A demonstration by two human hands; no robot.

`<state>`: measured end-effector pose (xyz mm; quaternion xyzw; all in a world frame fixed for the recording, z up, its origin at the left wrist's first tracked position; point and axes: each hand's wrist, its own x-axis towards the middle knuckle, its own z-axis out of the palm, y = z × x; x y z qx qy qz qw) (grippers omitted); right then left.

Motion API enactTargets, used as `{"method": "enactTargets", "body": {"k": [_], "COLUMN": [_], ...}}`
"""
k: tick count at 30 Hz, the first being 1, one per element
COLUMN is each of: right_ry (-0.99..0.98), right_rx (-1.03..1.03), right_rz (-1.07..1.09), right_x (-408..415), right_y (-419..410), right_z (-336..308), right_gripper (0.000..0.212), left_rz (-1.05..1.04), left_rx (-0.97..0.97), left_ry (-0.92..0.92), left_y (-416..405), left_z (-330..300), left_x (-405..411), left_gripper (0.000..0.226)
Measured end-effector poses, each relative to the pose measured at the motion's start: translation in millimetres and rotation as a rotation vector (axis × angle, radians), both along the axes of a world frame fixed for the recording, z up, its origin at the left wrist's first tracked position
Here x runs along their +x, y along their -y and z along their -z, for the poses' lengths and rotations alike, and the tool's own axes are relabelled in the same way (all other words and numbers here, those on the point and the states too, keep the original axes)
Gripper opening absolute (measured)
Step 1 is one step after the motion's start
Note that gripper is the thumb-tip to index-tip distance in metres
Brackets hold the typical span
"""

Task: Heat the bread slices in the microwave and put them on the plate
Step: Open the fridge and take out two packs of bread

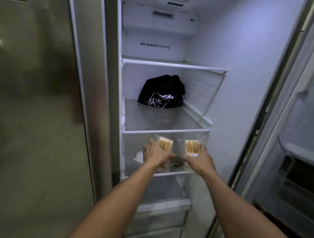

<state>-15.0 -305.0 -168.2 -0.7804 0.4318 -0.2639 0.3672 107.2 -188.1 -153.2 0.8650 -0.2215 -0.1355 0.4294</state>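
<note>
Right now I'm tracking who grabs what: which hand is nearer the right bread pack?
Right. The right hand reaches the right bread pack, fingers at its front edge; the left hand is over at the left bread pack beside it.

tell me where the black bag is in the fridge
In the head view, the black bag sits at the back of the middle shelf, above the shelf holding the two bread packs.

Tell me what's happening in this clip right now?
A person stands at an open fridge, both arms stretched in. The left hand and the right hand each reach a clear pack of bread slices, the left pack and the right pack, on a lower shelf. A black bag sits one shelf up. Nothing is out yet.
</note>
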Motion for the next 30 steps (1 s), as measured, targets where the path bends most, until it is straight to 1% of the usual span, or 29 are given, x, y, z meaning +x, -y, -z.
{"method": "enactTargets", "body": {"k": [2,4,6,8,11,15,18,22,25,28,30], "right_ry": [-0.016,-0.046,-0.075,-0.100,-0.117,-0.130,-0.125,-0.129,-0.131,-0.151,-0.127], "right_rx": [0.004,0.026,0.061,0.096,0.147,0.183,0.201,0.229,0.264,0.246,0.237], "right_rz": [0.018,0.024,0.011,0.011,0.041,0.055,0.089,0.119,0.126,0.133,0.138], "right_x": [-27.4,-51.2,-79.1,-103.9,-137.6,-181.2,-221.8,-290.2,-352.0,-420.7,-468.7], "right_y": [-28.7,-52.9,-75.4,-95.7,-119.0,-144.3,-163.7,-186.6,-203.2,-224.7,-238.9], "right_z": [13.1,27.5,42.2,52.9,73.4,99.2,117.1,138.5,151.4,151.0,149.5], "right_gripper": [0.073,0.077,0.078,0.075,0.076,0.073,0.070,0.077,0.087,0.088,0.085], "left_rz": [0.002,0.030,0.059,0.082,0.137,0.142,0.135,0.140,0.183,0.231,0.281], "left_rx": [-0.016,-0.039,-0.080,-0.103,-0.128,-0.176,-0.164,-0.136,-0.109,-0.094,-0.079], "left_ry": [-0.034,-0.106,-0.210,-0.256,-0.252,-0.269,-0.287,-0.334,-0.325,-0.309,-0.294], "left_y": [-22.5,-41.4,-60.7,-76.7,-104.2,-131.0,-142.1,-160.6,-177.3,-193.3,-202.2], "left_z": [16.6,34.2,56.1,77.6,98.2,127.7,161.2,193.8,210.0,218.7,220.5], "left_x": [-21.3,-39.4,-58.6,-74.1,-108.0,-156.9,-191.7,-248.4,-300.3,-360.6,-405.4], "left_gripper": [0.114,0.118,0.107,0.096,0.096,0.088,0.099,0.102,0.104,0.109,0.113]}}
